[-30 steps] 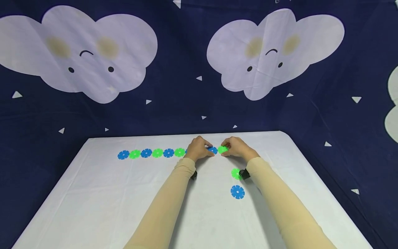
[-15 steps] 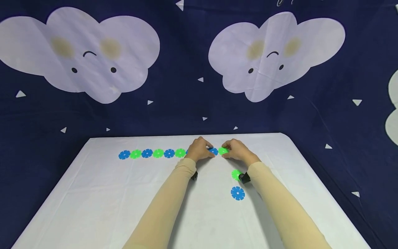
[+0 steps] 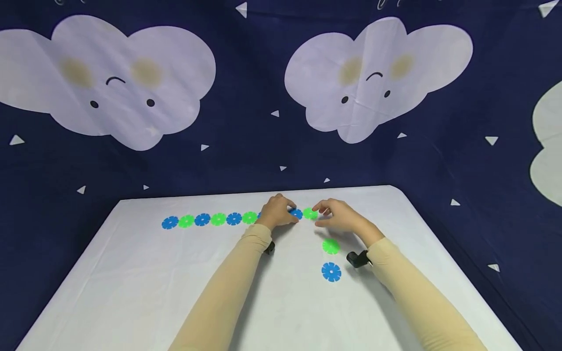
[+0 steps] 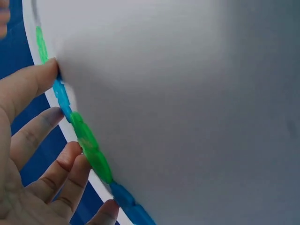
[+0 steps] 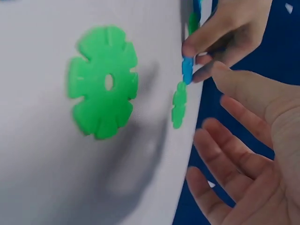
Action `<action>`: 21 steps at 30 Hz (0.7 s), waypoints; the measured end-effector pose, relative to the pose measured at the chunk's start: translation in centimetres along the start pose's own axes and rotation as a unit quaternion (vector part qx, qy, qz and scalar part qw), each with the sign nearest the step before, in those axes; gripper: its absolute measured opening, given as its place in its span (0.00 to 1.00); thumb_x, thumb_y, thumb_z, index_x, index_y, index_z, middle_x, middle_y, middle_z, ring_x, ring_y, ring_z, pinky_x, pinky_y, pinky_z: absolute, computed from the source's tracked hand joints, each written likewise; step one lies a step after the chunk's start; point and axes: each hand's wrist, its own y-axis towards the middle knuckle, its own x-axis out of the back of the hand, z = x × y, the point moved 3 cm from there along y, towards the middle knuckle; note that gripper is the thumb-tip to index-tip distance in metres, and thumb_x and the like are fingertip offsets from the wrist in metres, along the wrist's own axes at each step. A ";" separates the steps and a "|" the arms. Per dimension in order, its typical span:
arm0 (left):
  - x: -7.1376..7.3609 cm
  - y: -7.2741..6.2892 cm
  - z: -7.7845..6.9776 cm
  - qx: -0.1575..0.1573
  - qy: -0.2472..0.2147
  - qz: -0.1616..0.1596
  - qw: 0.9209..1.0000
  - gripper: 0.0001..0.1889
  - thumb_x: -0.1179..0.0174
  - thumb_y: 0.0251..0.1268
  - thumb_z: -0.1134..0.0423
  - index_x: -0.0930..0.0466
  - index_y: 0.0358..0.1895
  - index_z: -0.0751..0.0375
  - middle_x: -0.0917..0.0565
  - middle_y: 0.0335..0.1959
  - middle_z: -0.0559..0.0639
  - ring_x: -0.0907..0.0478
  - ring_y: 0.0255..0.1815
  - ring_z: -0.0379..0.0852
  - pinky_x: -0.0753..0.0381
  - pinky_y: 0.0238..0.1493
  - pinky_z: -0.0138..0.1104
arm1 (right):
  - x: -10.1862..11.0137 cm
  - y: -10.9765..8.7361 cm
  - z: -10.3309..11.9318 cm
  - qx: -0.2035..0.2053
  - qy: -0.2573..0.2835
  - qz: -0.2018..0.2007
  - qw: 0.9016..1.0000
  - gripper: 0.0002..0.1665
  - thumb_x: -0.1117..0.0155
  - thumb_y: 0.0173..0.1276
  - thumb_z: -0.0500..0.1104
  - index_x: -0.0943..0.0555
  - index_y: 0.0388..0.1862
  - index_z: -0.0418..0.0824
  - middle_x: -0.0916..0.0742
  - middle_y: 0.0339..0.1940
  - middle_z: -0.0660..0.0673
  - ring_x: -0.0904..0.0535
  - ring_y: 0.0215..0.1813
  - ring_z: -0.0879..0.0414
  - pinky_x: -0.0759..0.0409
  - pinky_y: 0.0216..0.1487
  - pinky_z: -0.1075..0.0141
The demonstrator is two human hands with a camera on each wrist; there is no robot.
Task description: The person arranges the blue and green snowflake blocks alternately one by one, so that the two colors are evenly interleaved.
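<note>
A row of notched flower-shaped discs, blue and green by turns, runs along the back of the table. My left hand lies over part of the row and hides some of it. Its thumb and fingertip pinch the edges of a blue disc, seen also between the fingers in the right wrist view. The green disc at the row's right end lies flat beside that blue one. Just right of it hovers my right hand, fingers spread and holding nothing. Its fingers look relaxed in the right wrist view.
A loose green disc lies nearer than the row, with a loose blue disc in front of it. The white-covered table ends at a dark blue cloud-print cloth. A small black camera sits at the right wrist.
My right hand has let go of the green end disc and drawn back to the right, uncovering the loose green disc. The left hand keeps its place on the blue disc.
</note>
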 end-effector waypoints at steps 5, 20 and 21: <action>0.0 0.2 -0.2 -0.005 0.017 0.016 1.000 0.25 0.25 0.66 0.51 0.13 0.65 0.50 0.18 0.63 0.57 0.22 0.66 0.58 0.16 0.66 0.54 | 0.0 -2.8 0.9 0.024 -0.006 0.036 0.999 0.24 0.24 0.72 0.45 0.15 0.63 0.37 0.11 0.55 0.39 0.14 0.57 0.45 0.15 0.64 0.44; -1.1 1.5 -1.2 -0.031 -0.046 0.029 0.998 0.29 0.22 0.65 0.52 0.15 0.68 0.53 0.19 0.71 0.58 0.25 0.75 0.58 0.24 0.78 0.51 | -1.8 -9.7 3.3 0.046 -0.004 0.109 0.993 0.26 0.18 0.64 0.44 0.13 0.61 0.44 0.13 0.44 0.49 0.17 0.46 0.57 0.17 0.49 0.64; -1.1 1.5 -1.2 -0.032 -0.055 0.029 0.998 0.28 0.22 0.65 0.53 0.15 0.68 0.53 0.19 0.72 0.57 0.26 0.76 0.58 0.26 0.79 0.50 | -1.9 -10.0 3.2 0.050 -0.004 0.109 0.993 0.26 0.17 0.63 0.44 0.12 0.60 0.44 0.13 0.44 0.49 0.18 0.45 0.58 0.18 0.48 0.66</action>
